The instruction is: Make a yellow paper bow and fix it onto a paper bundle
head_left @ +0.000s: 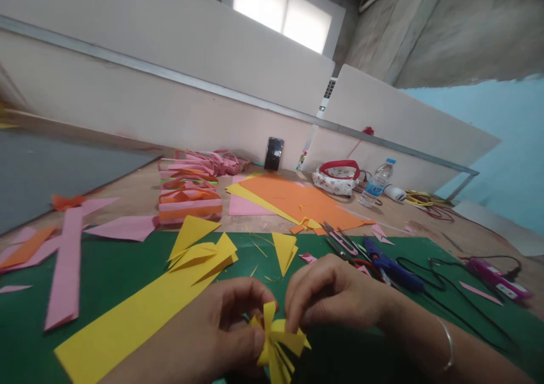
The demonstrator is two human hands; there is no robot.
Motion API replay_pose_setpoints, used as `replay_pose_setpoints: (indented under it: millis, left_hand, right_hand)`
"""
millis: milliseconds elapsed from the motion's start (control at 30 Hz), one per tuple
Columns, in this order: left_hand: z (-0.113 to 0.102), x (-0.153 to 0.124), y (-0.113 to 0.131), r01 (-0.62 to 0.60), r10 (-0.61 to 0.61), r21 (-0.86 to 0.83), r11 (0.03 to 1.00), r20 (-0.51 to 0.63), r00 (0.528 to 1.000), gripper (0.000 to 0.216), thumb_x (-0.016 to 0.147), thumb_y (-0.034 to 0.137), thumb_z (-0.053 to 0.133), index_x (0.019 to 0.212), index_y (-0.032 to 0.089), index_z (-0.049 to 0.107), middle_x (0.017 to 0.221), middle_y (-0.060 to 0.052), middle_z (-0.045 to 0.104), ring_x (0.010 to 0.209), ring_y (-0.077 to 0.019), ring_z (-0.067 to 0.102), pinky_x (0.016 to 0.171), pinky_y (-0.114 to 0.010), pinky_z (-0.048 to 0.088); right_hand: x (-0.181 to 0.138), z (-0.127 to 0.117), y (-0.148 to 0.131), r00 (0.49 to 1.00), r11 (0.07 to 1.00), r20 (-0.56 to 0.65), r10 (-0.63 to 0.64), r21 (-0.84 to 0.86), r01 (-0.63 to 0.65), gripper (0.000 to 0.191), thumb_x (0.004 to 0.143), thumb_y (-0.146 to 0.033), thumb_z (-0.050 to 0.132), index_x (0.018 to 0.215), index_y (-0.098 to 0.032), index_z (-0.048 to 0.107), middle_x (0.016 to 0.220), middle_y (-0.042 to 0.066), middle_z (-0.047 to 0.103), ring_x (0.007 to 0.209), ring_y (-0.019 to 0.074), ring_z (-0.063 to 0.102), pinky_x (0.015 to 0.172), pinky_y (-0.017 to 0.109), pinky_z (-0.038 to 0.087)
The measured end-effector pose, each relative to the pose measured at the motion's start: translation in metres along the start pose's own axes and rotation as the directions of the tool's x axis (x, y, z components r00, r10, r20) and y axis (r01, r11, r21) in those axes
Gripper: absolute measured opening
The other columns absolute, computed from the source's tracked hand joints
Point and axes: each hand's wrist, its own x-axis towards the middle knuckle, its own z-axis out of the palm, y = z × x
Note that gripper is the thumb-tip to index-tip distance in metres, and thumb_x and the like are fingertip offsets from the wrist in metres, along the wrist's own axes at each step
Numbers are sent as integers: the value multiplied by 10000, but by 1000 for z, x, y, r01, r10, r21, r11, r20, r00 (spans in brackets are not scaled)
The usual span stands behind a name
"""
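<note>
Between my hands, near the bottom middle, is a yellow paper flower [278, 338] with several narrow strips fanning outward. My left hand [232, 321] grips it from the left with thumb and bent fingers. From the right, my right hand [335, 293] pinches one of its strips with the fingertips. Just beyond my left hand lie a long yellow paper strip [140, 310] and folded yellow pieces [212, 254]. A small folded yellow triangle [284, 251] rests on the green cutting mat [250, 242]. My palms and the flower's underside are hidden.
A blue glue gun [393, 265] with a black cord lies right of my right arm, near scissors [340, 239] and a pink power strip [499, 279]. Behind are orange paper sheets [293, 197], pink-orange paper pieces [191, 205], a water bottle [377, 183] and a phone [274, 153].
</note>
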Motion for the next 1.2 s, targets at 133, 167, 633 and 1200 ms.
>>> replay_pose_setpoints:
  millis: [133, 167, 633, 1200]
  left_hand:
    - [3, -4, 8, -28, 38, 198, 980, -45, 998, 340, 594, 411, 742, 774, 179, 572, 611, 45, 598, 470, -72, 493, 475, -200, 325]
    - [4, -6, 10, -39, 56, 246, 969, -63, 996, 297, 613, 387, 718, 770, 177, 580, 595, 51, 582, 475, -72, 479, 476, -201, 317]
    - [7, -5, 20, -58, 93, 414, 908, -67, 993, 168, 596, 156, 560, 759, 195, 576, 703, 33, 622, 676, -152, 563, 615, -247, 399]
    - [7, -2, 16, -52, 135, 532, 845, -119, 984, 395, 662, 436, 587, 962, 189, 516, 751, 7, 589, 666, -156, 498, 590, -275, 371]
  right_hand:
    - [0, -2, 1, 995, 996, -49, 83, 39, -81, 149, 793, -244, 693, 902, -156, 745, 811, 35, 659, 739, 105, 581, 678, 210, 472]
    - [1, -2, 2, 993, 993, -58, 103, 68, -99, 149, 778, -242, 707, 896, -160, 746, 798, 29, 659, 719, 99, 576, 659, 201, 470]
    - [6, 8, 7, 992, 968, -82, 101, 239, -79, 113, 715, -170, 752, 826, -153, 748, 783, 21, 651, 698, 89, 566, 644, 201, 450]
    - [3, 29, -27, 979, 868, -204, 24, -482, -122, 57, 790, -86, 622, 787, -130, 658, 771, 7, 593, 763, 107, 536, 727, 223, 424]
